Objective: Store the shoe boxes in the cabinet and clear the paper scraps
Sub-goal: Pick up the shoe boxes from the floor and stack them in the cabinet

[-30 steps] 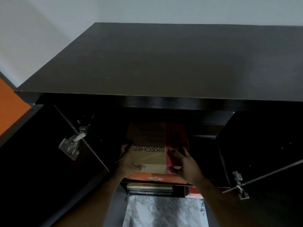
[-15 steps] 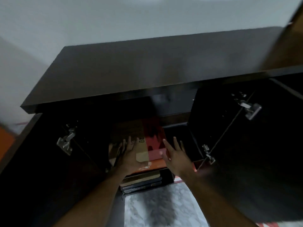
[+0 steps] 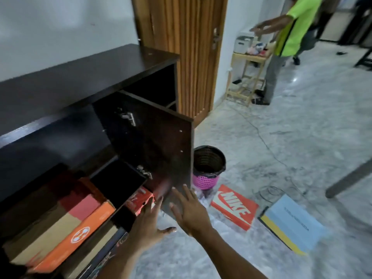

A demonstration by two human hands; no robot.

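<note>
Both hands are empty. The left hand [image 3: 149,224] has its fingers apart and straight, palm down, hovering off the front edge of the dark brown wooden cabinet [image 3: 84,77]. The right hand [image 3: 189,210] also has its fingers spread, at the lower corner of the open cabinet door [image 3: 153,146]; I can't tell if it touches.

Stored: tan-and-red cardboard shoe box [image 3: 60,224] on the shelf, stacked on the orange cardboard shoe box [image 3: 80,236]. A red shoe box [image 3: 141,200] sits in the compartment under the door hinge, partly hidden.

Still out on the grey marble floor [image 3: 302,137]: 2 boxes, the red-orange Nike shoe box [image 3: 234,206] and the light blue and yellow shoe box [image 3: 291,224], side by side and apart.

The pink mesh bin with a black liner [image 3: 208,168] stands just beside the door, behind the Nike box.

A person in a lime-green shirt [image 3: 289,31] stands far back by a wooden rack.
</note>
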